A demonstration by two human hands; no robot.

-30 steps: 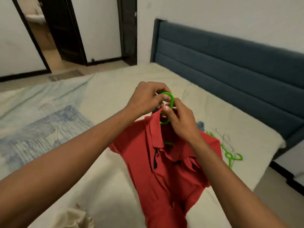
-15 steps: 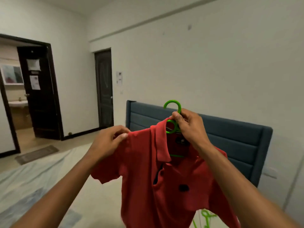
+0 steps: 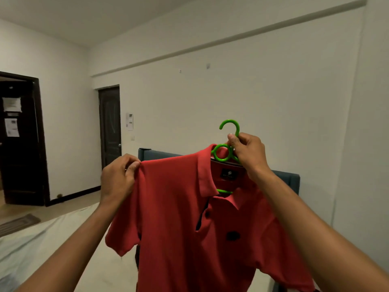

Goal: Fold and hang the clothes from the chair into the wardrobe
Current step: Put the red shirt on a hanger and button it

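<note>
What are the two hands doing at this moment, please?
Left hand: closed, pinching the shoulder of the red polo shirt.
Right hand: closed, holding the neck of the green hanger that carries the shirt.

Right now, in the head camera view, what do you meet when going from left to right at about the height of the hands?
Open dark doorway → closed dark door → left hand pinching the shirt's shoulder → red polo shirt → green hanger → right hand gripping the hanger's neck → white wall.
</note>
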